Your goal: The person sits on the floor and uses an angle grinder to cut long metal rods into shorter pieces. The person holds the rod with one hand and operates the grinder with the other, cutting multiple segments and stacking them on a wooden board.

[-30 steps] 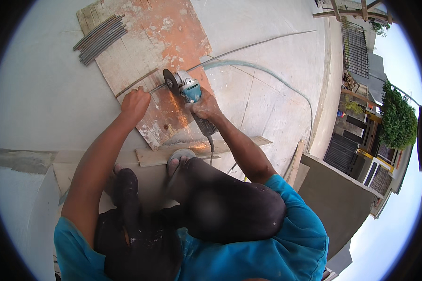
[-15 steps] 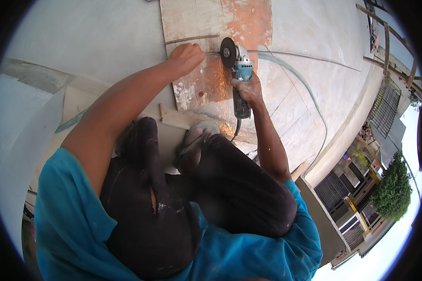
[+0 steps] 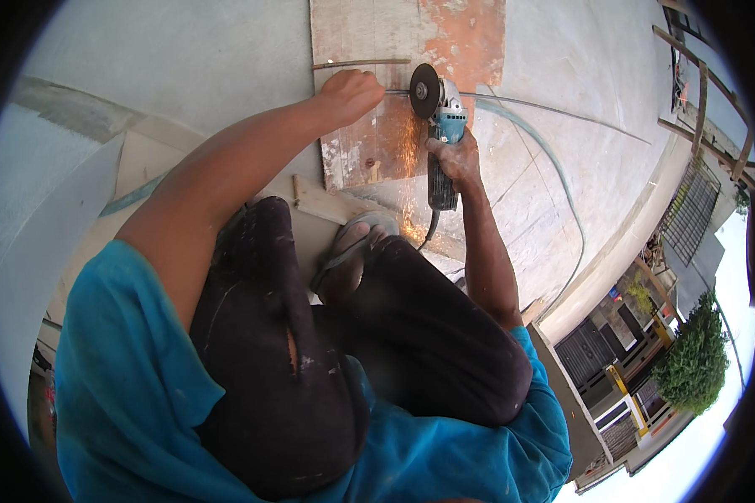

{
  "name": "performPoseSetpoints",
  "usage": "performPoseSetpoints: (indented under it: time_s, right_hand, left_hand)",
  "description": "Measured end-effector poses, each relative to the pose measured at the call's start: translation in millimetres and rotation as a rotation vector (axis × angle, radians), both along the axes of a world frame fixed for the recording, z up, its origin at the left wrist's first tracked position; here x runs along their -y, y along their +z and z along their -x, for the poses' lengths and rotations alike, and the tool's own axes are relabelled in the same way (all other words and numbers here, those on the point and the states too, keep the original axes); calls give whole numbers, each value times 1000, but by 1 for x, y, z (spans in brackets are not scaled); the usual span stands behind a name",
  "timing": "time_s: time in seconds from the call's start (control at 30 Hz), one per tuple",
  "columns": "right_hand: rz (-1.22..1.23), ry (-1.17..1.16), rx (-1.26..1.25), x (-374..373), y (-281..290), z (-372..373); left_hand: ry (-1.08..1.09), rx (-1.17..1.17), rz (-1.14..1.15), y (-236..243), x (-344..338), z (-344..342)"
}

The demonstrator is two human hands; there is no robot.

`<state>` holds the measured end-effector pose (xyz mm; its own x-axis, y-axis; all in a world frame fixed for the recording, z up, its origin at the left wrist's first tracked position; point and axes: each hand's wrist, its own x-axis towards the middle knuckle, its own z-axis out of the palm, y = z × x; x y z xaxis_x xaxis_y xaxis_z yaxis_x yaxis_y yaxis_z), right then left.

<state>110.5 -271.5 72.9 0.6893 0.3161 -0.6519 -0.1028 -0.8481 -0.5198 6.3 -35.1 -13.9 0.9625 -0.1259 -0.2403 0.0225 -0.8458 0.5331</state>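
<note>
An angle grinder (image 3: 446, 134) with a teal body and dark handle is in my right hand (image 3: 459, 159), its black disc (image 3: 425, 90) set against a long thin metal rod (image 3: 545, 105). Orange sparks (image 3: 408, 168) stream from the disc down toward my sandalled foot (image 3: 350, 247). Left of the disc, my left hand (image 3: 351, 96) is closed around the rod. Beneath the rod lies a worn wooden board (image 3: 356, 151) with orange-red paint patches. Just beyond my left hand rests a short thin rod (image 3: 362, 62) on the board.
A pale green hose (image 3: 554, 159) curves over the concrete floor at the right. The grinder's cord (image 3: 431, 228) trails close to my foot, beside a wooden plank (image 3: 319, 199). Farther right are a low wall edge (image 3: 600, 260), a metal grille (image 3: 692, 201) and a leafy tree (image 3: 692, 360).
My view has shifted slightly, so the board, grinder and both hands appear a little farther right. The disc still meets the rod, and the sparks fall in a denser, straighter stream.
</note>
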Motion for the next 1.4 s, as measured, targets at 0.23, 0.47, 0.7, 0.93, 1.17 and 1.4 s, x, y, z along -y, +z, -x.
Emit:
performPoseSetpoints:
  time_s: [0.23,0.47,0.7,0.93,1.17,1.4]
  right_hand:
    - [105,1,30,-3,-15,-6]
    - [151,27,31,11,-17,-2]
    - [126,24,72,16,-20,0]
    - [45,20,73,9,-25,-6]
    - [101,27,46,9,-19,-5]
    - [110,21,42,17,-22,-2]
  left_hand:
    - [27,127,66,-11,1,6]
    - [8,166,16,-10,0,6]
    - [40,296,109,-9,-1,10]
    - [23,163,42,2,-1,5]
    - [27,137,46,0,-1,4]
    - [12,75,-5,14,-1,0]
